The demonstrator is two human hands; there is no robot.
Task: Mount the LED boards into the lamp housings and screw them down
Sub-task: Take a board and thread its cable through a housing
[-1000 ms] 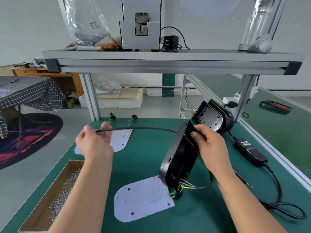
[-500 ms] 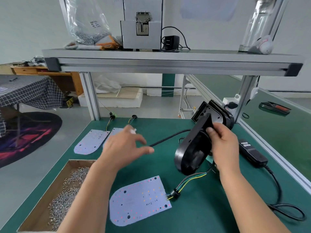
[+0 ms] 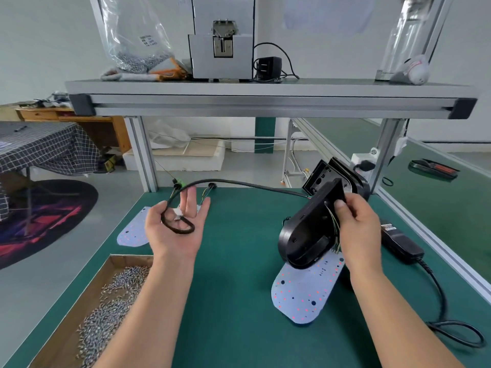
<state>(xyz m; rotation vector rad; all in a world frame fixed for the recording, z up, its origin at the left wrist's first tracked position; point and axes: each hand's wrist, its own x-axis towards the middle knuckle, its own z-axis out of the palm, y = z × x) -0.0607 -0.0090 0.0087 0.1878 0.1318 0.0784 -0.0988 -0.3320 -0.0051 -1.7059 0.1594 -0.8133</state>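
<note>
Green desk (image 3: 239,261) under me, I am clamping right fingers (image 3: 342,208) on the black oval plastic lamp housing (image 3: 308,229). My left hand (image 3: 178,227), fingers apart, is cradling its looped black cable (image 3: 178,224); I am judging slack should be fed gently before seating the white LED board (image 3: 300,296).

Right hand (image 3: 356,229) grips a tilted black lamp housing (image 3: 308,229) above an LED board (image 3: 303,293) on the green bench (image 3: 233,288); upturned left hand (image 3: 176,229) cradles a looped black cable (image 3: 178,224); box of screws (image 3: 106,301) at left.
</note>
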